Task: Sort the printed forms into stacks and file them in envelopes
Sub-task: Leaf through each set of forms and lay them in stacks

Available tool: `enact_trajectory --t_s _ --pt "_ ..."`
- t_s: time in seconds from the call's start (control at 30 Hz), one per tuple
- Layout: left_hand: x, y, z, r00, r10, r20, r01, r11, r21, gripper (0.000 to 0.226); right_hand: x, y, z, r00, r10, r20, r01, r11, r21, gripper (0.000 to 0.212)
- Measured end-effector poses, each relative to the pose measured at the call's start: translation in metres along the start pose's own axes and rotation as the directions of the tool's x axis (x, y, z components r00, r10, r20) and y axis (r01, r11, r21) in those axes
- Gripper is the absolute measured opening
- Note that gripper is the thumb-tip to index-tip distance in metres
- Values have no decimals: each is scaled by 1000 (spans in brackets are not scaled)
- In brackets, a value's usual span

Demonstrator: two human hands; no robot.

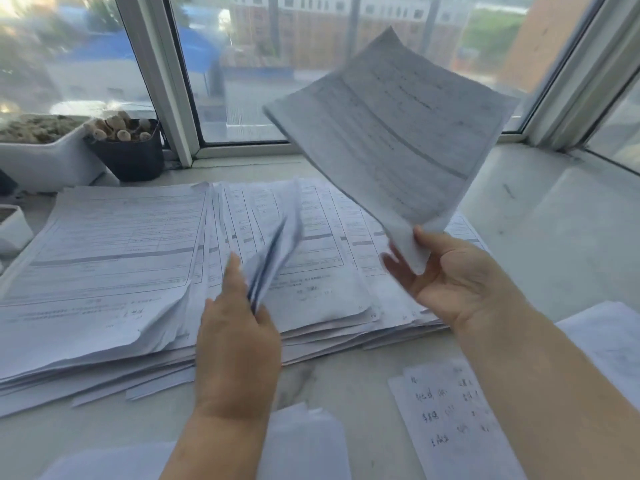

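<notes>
Two thick heaps of printed forms lie side by side on a pale marble sill: a left stack (104, 258) and a right stack (329, 271). My right hand (453, 275) pinches the lower corner of a raised printed form (391, 123), which tilts up in front of the window, blurred. Over the right stack, my left hand (239, 327) grips a few lifted sheets (277, 244) by their edge, seen almost edge-on. No envelope can be made out.
A handwritten note (446, 417) lies at the near right beside my right forearm. More white sheets (304, 441) sit at the near edge and others (609, 344) at the right. A black plant pot (131, 154) and white planters (45, 157) stand at the back left by the window frame (162, 81).
</notes>
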State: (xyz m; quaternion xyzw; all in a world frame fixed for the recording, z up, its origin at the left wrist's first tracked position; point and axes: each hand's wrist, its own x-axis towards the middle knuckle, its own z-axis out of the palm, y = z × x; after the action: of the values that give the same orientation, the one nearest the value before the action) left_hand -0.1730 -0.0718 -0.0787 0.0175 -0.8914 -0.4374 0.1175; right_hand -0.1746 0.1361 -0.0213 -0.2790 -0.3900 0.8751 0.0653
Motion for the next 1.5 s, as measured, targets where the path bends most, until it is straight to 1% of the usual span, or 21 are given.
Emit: enact_trajectory --t_s 0.03,0.07,0.13,0.17,0.23,0.33,0.43,0.47,0.53,0.6,0.7,0.77,0.83,0.93,1.03,1.1,1.2,1.23,1.27,1.37,1.5 --pt "1 0 -1 996 -45 -83 40 997 -62 32 -3 -13 -2 997 -62 -50 59 997 -55 12" --pt "3 0 -3 983 -95 -160 71 987 -146 20 -7 -26 -5 986 -133 -96 119 983 -141 13" --pt "5 3 -6 950 -159 -269 82 957 -278 15 -13 -47 -11 964 -243 -111 189 914 -359 16" --pt "6 4 -8 940 -161 -300 67 951 -301 15 -17 -54 -11 966 -249 -76 185 864 -469 15" --pt "6 5 -9 931 -126 -344 20 955 -295 14 -19 -55 -7 985 -170 -2 128 749 -650 14" --pt "6 4 -11 923 -50 -383 -44 972 -232 20 -8 -31 17 998 -15 67 63 578 -813 16" --pt "7 2 -13 940 67 -334 -121 982 -144 25 10 9 38 984 143 102 25 456 -890 17" --pt "7 0 -12 955 120 -271 -164 975 -146 31 16 20 39 980 178 91 4 441 -898 17" --pt "9 -3 -11 974 218 -62 -226 961 -161 49 24 35 37 977 205 55 -36 416 -908 20" --pt "12 -8 -8 960 234 152 -225 972 -71 62 27 38 32 976 212 45 -50 421 -906 22" --pt "14 -15 -4 939 174 298 -200 978 57 67 22 29 24 972 226 62 -47 449 -892 17" --pt "16 -16 -3 930 154 334 -187 980 67 63 13 19 16 978 196 65 -28 442 -896 15" --pt "17 -17 -3 920 156 361 -196 977 79 50 0 8 4 992 115 58 -1 453 -892 12" --pt "14 -14 -1 923 114 368 -173 976 131 36 -35 -5 -19 998 37 53 26 531 -847 11" --pt "14 0 2 924 52 379 -163 949 268 25 -83 -8 -41 997 60 51 0 639 -769 12" --pt "18 15 -1 887 7 462 -193 914 357 24 -118 -5 -54 996 76 44 -22 695 -718 13" --pt "24 39 -17 744 -26 668 -377 809 451 52 -169 5 -74 995 99 28 -56 748 -661 14" --pt "21 47 -26 711 -2 703 -422 799 429 60 -185 11 -79 994 108 25 -66 756 -651 13" --pt "16 55 -35 707 53 705 -440 813 380 61 -200 17 -84 993 114 22 -71 752 -656 13" --pt "-26 64 -70 757 267 596 -450 875 179 40 -242 45 -98 987 158 21 -96 695 -713 10" --pt "-125 33 -121 773 366 518 -477 874 93 24 -289 93 -119 982 184 33 -79 569 -819 8"
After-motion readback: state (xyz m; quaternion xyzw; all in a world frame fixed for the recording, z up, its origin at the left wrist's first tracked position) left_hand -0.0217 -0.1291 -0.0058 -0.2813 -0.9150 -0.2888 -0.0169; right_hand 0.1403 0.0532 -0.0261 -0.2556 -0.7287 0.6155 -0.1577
